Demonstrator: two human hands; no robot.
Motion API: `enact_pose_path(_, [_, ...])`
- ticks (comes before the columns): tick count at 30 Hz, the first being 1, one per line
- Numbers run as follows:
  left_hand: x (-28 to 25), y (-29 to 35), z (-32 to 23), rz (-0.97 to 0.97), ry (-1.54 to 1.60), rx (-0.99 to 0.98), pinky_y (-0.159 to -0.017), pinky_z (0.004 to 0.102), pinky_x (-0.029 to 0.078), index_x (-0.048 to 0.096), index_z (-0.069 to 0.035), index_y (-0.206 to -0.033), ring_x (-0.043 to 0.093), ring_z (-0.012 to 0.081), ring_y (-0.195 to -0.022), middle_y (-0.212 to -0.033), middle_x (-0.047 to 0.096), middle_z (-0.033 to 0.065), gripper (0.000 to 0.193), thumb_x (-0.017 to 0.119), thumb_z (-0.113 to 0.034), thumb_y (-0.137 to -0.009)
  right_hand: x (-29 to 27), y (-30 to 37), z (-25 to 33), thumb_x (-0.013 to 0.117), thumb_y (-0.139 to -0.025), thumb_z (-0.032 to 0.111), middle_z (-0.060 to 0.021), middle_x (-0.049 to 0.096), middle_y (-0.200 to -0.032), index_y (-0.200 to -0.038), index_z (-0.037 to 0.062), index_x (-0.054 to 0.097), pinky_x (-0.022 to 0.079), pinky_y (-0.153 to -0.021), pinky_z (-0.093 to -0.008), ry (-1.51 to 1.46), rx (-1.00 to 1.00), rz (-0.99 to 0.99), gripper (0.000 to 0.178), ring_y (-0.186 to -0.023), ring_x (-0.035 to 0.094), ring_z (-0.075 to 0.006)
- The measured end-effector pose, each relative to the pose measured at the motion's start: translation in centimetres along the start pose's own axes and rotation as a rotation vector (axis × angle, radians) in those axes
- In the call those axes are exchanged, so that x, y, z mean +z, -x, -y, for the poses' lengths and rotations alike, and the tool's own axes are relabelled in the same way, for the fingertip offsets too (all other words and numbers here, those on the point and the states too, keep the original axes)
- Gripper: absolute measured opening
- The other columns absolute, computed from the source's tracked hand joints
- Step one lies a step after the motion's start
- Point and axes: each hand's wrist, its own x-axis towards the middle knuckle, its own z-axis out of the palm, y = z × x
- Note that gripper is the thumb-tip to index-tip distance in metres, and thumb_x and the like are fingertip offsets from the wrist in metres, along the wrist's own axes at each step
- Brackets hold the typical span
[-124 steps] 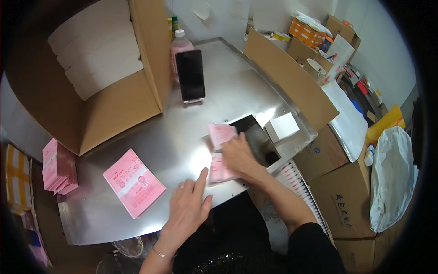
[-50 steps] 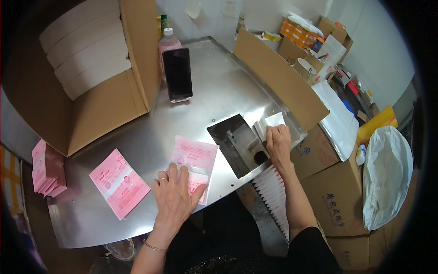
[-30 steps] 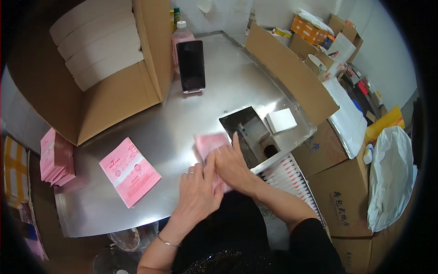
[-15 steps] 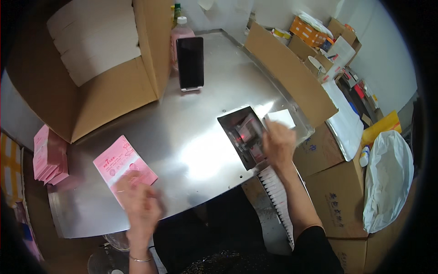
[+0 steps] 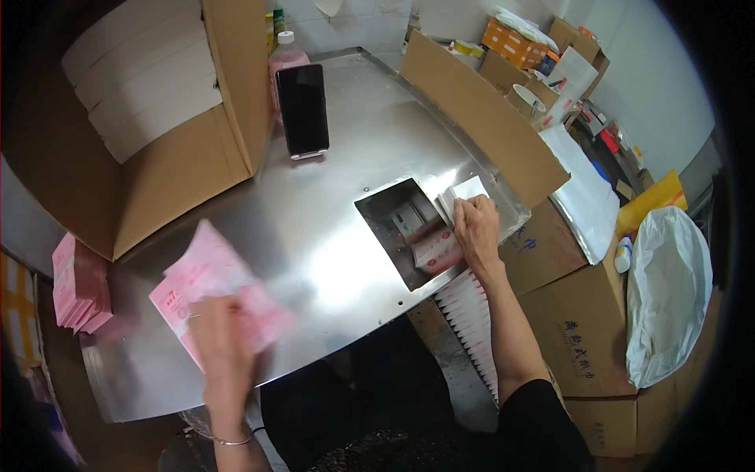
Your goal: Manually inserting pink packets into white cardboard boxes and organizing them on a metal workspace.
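Observation:
My left hand [image 5: 219,330], a bracelet at its wrist, grips a pink printed flat packet [image 5: 206,250]. The packet is bent up and smeared by motion over another pink packet lying on the metal table [image 5: 338,204]. On the right, my right hand [image 5: 477,230] has its fingers curled over a small stack of white flat pieces [image 5: 469,189], beside a rectangular opening [image 5: 385,206] in the table. Inside that opening a pink-printed piece [image 5: 436,250] and a small red light show. The left fingertips are partly hidden and blurred.
A large open carton [image 5: 185,169] holding white stacks stands at the left back. Pink packets [image 5: 82,283] are stacked at the left edge. A phone [image 5: 304,110] stands before a pink bottle [image 5: 288,53]. Cartons [image 5: 578,326] and a white plastic bag [image 5: 667,291] are at the right.
My left hand has taken hold of a pink packet and lifted it partly. My right hand has moved from the opening's edge onto the white stack. The mechanism in the opening has shifted.

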Motion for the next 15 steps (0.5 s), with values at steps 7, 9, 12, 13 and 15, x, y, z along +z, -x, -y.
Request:
enact_pose_path(7, [5.0, -0.6, -4.1, 0.057, 0.061, 0.13, -0.08, 0.0456, 0.042, 0.06, -0.002, -0.106, 0.052, 0.0345, -0.09, -0.092, 0.051, 0.0164, 0.031, 0.059, 0.004, -0.075, -0.4, 0.6, -0.2, 0.062, -0.086, 0.004, -0.0153, 0.062, -0.089, -0.107, 0.0029, 0.069, 0.047, -0.076, -0.0427, 0.033, -0.034, -0.052, 0.022, -0.09, 0.058, -0.0327])
enact_pose_path(9, [6.4, -0.3, -5.3, 0.047, 0.141, 0.237, -0.081, 0.0454, 0.042, 0.06, -0.002, -0.106, 0.052, 0.0342, -0.091, -0.093, 0.051, 0.0162, 0.033, 0.06, 0.005, -0.074, -0.4, 0.2, -0.8, 0.061, -0.082, 0.001, -0.0162, 0.062, -0.093, -0.118, 0.0035, 0.065, 0.047, -0.077, -0.0444, 0.067, -0.1, -0.191, 0.036, -0.088, 0.059, -0.0346])
enact_pose_path(12, [6.8, -0.2, -7.2, 0.164, 0.249, 0.336, -0.09, 0.0438, 0.043, 0.061, -0.002, -0.11, 0.053, 0.0374, -0.107, -0.113, 0.054, 0.0209, 0.036, 0.065, -0.001, -0.075, -0.1, 0.7, 2.8, 0.059, -0.081, -0.001, -0.0188, 0.065, -0.108, -0.12, -0.0021, 0.063, 0.048, -0.086, -0.048, -0.178, -0.207, -0.166, 0.039, -0.098, 0.062, -0.0369])
enact_pose_path(13, [7.1, -0.1, -6.9, 0.121, 0.294, 0.358, -0.092, 0.0446, 0.043, 0.061, -0.003, -0.112, 0.052, 0.0387, -0.114, -0.122, 0.054, 0.0234, 0.038, 0.07, -0.008, -0.075, -0.2, 2.7, 6.1, 0.056, -0.083, -0.001, -0.0198, 0.065, -0.116, -0.122, -0.003, 0.06, 0.048, -0.09, -0.0524, -0.213, -0.283, -0.065, 0.039, -0.105, 0.063, -0.0372])
enact_pose_path(15, [5.4, 0.3, -5.2, 0.154, 0.232, 0.315, -0.093, 0.047, 0.041, 0.061, -0.004, -0.116, 0.05, 0.0398, -0.119, -0.13, 0.051, 0.0254, 0.046, 0.073, -0.017, -0.073, -4.6, 4.8, 13.7, 0.063, -0.083, 0.012, -0.018, 0.062, -0.12, -0.118, 0.0017, 0.064, 0.043, -0.099, -0.064, -0.255, -0.759, 0.129, 0.036, -0.114, 0.062, -0.0346])
